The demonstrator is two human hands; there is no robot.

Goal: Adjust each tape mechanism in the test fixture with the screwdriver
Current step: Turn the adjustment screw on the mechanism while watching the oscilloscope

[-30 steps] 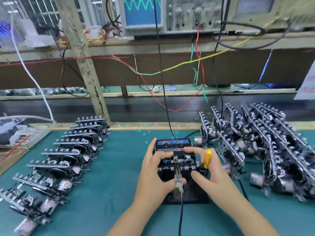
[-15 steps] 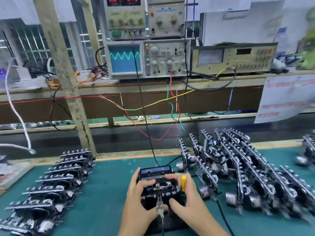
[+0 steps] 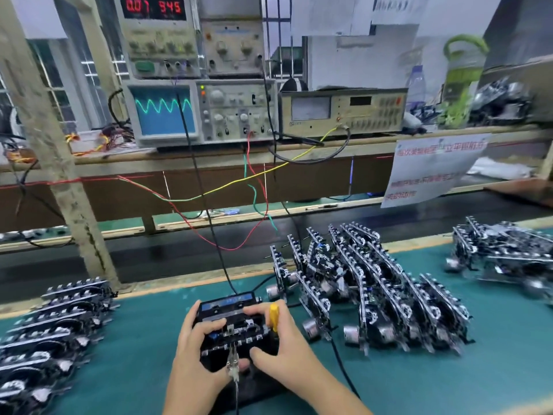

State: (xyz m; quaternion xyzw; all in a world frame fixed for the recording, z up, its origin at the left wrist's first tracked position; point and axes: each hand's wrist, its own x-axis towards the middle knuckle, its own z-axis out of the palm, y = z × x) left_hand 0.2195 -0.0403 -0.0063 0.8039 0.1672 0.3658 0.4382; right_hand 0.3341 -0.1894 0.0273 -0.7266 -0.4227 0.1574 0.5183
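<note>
Two rows of tape mechanisms (image 3: 374,283) on green mat (image 3: 449,378), oscilloscope (image 3: 200,112) shelved behind.

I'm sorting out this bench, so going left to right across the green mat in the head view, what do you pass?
Row of tape mechanisms at the left edge → left hand → test fixture → yellow screwdriver handle → leaning stack of mechanisms → far-right pile of mechanisms.

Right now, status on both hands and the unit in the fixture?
Left hand grips the tape mechanism in the fixture. Right hand holds the yellow screwdriver, thumb on the unit. Clip lead attached in front; nothing blocking.
</note>
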